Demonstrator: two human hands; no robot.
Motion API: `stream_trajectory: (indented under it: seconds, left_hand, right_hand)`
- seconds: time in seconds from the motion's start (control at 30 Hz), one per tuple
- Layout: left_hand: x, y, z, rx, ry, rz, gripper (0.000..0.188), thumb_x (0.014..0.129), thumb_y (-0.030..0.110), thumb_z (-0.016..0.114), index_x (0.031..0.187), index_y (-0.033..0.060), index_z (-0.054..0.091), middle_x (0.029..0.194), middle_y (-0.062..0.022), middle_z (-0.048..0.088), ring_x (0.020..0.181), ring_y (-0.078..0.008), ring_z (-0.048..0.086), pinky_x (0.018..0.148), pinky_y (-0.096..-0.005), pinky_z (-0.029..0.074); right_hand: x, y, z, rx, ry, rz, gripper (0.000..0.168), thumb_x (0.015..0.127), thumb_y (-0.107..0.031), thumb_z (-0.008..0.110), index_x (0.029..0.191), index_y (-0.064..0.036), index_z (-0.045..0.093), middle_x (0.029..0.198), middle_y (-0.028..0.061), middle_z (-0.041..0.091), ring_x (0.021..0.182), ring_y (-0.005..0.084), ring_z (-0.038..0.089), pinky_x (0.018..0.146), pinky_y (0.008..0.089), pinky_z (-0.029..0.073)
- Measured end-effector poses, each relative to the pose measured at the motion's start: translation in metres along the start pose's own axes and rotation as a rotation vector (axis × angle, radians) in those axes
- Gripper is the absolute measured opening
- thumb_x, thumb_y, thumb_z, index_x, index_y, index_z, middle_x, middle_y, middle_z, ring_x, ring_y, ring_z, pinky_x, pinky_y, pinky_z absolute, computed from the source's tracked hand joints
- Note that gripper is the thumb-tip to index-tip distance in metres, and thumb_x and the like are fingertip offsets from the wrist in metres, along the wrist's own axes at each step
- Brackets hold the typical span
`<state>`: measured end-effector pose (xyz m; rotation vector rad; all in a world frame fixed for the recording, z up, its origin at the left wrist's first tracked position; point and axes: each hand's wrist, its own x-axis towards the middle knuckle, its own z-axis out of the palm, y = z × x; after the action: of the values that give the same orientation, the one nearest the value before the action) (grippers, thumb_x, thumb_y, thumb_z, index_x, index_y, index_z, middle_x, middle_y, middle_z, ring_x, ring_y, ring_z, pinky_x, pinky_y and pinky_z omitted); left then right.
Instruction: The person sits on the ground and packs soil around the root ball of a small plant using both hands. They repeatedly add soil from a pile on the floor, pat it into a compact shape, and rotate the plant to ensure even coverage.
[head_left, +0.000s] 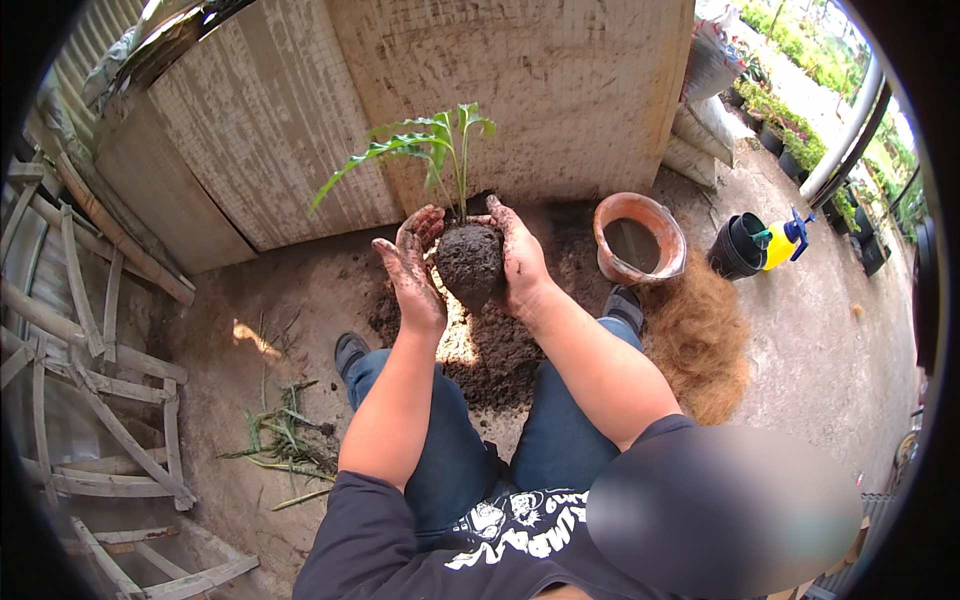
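A leafy green plant (450, 146) stands upright out of a dark, rounded ball of soil (470, 259). My right hand (519, 251), smeared with mud, presses its palm and fingers against the right side of the ball. On the left side is my left hand (414, 270), also muddy, with its fingers apart and curved around the ball; whether it touches the ball is hard to tell. Below the ball, a heap of loose dark soil (499, 367) lies on the ground between my legs.
Right of the soil stand a terracotta-coloured pot (679, 251) holding murky liquid, a pile of brown fibre (697, 337), black plastic pots (735, 251) and a yellow spray bottle (780, 244). Cut leaves (289, 431) lie left, near a wooden frame (112, 386). A panel (510, 90) stands ahead.
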<state>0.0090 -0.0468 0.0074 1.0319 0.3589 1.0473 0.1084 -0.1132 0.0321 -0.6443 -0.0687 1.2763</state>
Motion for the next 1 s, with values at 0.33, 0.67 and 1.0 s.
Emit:
stream_trajectory:
  seconds: [0.33, 0.67, 1.0]
  left_hand:
    - [-0.006, -0.004, 0.009, -0.075, 0.035, -0.178, 0.074, 0.086, 0.063, 0.027, 0.128, 0.0028, 0.038, 0.121, -0.0125, 0.048, 0.115, -0.0243, 0.043, 0.099, -0.038, 0.033]
    - [-0.01, -0.004, 0.012, -0.037, -0.036, -0.063, 0.056, 0.092, 0.048, 0.034, 0.126, 0.0044, 0.04, 0.118, -0.0088, 0.051, 0.108, -0.0202, 0.05, 0.095, -0.034, 0.038]
    - [-0.013, 0.007, 0.01, 0.058, -0.042, -0.004, 0.051, 0.095, 0.04, 0.03, 0.126, 0.0004, 0.04, 0.121, -0.0106, 0.049, 0.11, -0.0187, 0.047, 0.097, -0.0321, 0.034]
  right_hand:
    - [0.003, 0.004, 0.003, -0.132, 0.073, -0.097, 0.034, 0.091, -0.031, 0.046, 0.09, 0.0, 0.061, 0.081, 0.0081, 0.062, 0.072, 0.0156, 0.059, 0.067, 0.0269, 0.048]
    - [0.004, 0.018, -0.004, -0.327, -0.139, -0.343, 0.038, 0.092, -0.036, 0.045, 0.096, -0.001, 0.057, 0.086, 0.0044, 0.058, 0.078, 0.0092, 0.053, 0.073, 0.0234, 0.043]
    - [-0.011, 0.009, 0.001, -0.592, -0.296, -0.323, 0.043, 0.074, -0.019, 0.071, 0.107, 0.0, 0.051, 0.096, 0.0061, 0.059, 0.088, 0.0098, 0.053, 0.08, 0.0253, 0.044]
